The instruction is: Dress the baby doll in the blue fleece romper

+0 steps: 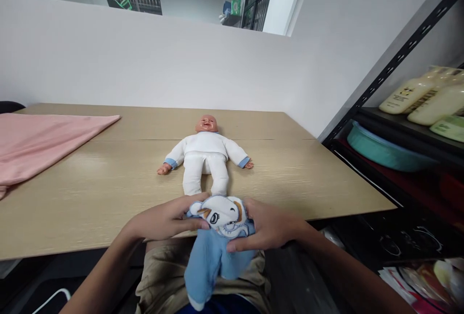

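Small blue baby pants (205, 263) hang over the table's front edge, their two legs dangling toward my lap. A white animal face (226, 215) is stitched on their upper part. At one side my left hand (172, 218) grips the fabric between thumb and fingers. My right hand (270, 226) is closed on the opposite side, thumb across the front; some fingers of both hands are hidden behind the cloth. Just beyond, a baby doll (206, 145) lies on its back, head away from me, arms spread, in a white top with blue cuffs. Its feet are hidden behind the pants and hands.
The wooden table (108, 207) reaches a white wall (163, 63). A pink cloth (43, 145) lies at the left. On the right, a black shelf rack (395, 29) holds pale bottles (409, 95) and a teal basin (387, 152), with plastic packages (431, 280) lower down.
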The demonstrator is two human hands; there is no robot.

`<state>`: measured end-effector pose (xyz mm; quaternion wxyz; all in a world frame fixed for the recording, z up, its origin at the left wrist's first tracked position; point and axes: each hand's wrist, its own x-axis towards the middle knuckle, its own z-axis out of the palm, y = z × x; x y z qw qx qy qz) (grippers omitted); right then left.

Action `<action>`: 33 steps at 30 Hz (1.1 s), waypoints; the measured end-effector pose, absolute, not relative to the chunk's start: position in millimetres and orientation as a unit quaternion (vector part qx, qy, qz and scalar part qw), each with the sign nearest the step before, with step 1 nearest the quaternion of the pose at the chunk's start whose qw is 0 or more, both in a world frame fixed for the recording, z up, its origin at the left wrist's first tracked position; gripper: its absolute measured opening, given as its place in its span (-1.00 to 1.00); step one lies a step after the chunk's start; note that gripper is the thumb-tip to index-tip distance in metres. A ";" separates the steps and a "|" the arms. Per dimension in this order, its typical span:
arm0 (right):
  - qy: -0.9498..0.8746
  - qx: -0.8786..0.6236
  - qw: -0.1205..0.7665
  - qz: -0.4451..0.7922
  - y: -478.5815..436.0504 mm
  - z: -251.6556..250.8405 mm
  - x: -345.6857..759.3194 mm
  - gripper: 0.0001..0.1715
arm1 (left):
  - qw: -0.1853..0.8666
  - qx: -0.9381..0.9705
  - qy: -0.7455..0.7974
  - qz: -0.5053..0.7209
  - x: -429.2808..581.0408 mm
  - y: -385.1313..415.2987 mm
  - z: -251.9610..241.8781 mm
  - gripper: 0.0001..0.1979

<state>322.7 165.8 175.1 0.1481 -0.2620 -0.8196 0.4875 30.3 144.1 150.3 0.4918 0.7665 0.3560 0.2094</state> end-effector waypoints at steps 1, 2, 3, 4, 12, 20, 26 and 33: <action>-0.823 -0.245 0.140 0.492 166.4 173.6 321.2 -0.50 | 0.500 0.756 0.365 0.214 28.0 143.2 147.0 -0.49; -0.825 -0.234 0.133 0.497 166.4 172.2 319.3 -0.50 | 0.510 0.747 0.371 0.210 25.1 142.0 144.1 -0.48; -0.821 -0.233 0.132 0.504 166.1 170.7 317.0 -0.49 | 0.524 0.740 0.371 0.201 22.1 140.7 141.9 -0.46; -0.812 -0.239 0.139 0.515 165.6 169.1 314.5 -0.49 | 0.538 0.735 0.364 0.195 19.4 139.3 140.3 -0.41; -0.763 -0.203 0.038 0.613 164.4 151.0 298.4 -0.15 | 0.584 0.751 0.278 0.131 15.3 131.0 140.3 -0.16; -0.681 -0.160 0.093 0.709 162.4 130.0 294.6 -0.27 | 0.637 0.689 0.263 0.225 3.2 121.4 119.0 -0.52; -0.668 -0.117 0.029 0.734 167.0 145.2 292.2 -0.24 | 0.646 0.623 0.350 0.269 12.1 115.0 114.2 -0.40; -0.602 -0.184 0.094 0.771 154.3 135.3 290.6 -0.29 | 0.727 0.570 0.252 0.289 20.0 99.7 99.9 -0.27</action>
